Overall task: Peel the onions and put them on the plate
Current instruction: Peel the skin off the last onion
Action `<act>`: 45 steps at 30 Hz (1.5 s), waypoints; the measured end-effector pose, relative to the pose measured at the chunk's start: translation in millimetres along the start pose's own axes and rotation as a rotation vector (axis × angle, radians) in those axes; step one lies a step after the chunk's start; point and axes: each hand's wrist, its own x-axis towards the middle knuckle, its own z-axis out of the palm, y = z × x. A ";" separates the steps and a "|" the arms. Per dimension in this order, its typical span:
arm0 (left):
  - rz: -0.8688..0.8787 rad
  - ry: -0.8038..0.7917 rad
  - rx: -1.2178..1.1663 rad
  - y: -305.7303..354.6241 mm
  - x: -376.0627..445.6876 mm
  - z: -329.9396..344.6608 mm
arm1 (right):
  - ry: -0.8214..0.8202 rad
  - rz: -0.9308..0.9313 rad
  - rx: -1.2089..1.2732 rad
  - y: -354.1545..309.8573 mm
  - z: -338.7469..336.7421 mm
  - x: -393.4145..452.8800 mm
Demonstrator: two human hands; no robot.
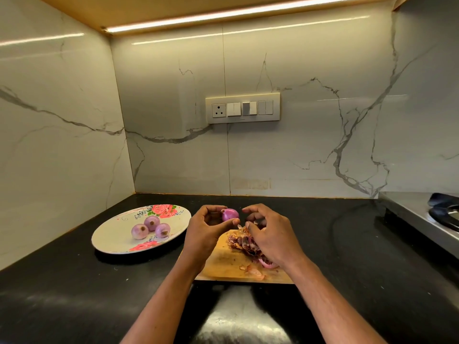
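- holding the onion (230, 215) between thumb and curled fingers, the left hand (207, 225) keeps it raised above the far edge of the cutting board (223, 263); the bulb is clear of the board surface.
- the right hand (267, 234) sits just beside the onion on its right side, fingers bent with the tips pointing toward the bulb; whether it pinches a scrap of skin cannot be told, as the fingertips overlap the peel heap.
- key relation: the plate (116, 234) lies to the left of the held onion, on the same side as the left hand, which is the nearer hand for a transfer; the right hand would have to cross over.
- long axis of the onion: appears to run roughly left to right between the two hands, with one pointed end toward the left fingers; judged only, since the fingers cover part of it.
- onion surface: smooth, glossy, purple-pink, with no dry skin showing on the visible side, so peeling looks nearly or fully complete.
- three peeled onions (151, 228) rest together on the plate, touching one another, root ends facing the camera.
- plate: shallow, round, pale, glossy, with rose print near the rim.
- peel heap (242, 242): thin, papery, brown-purple flakes piled on the board under the right hand.
- board: flat, light wood, matt; it lies on the black, polished countertop (62, 281).
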 end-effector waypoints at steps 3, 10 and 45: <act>0.047 -0.015 0.073 -2.2 1.3 -1.1 | 0.033 0.005 0.040 -0.6 -1.7 0.0; 0.138 -0.054 0.243 -3.0 0.9 0.4 | 0.056 0.013 0.097 -1.7 -4.9 0.7; 0.135 -0.008 0.263 -13.2 6.8 0.4 | 0.043 0.039 -0.118 4.4 -5.5 -0.3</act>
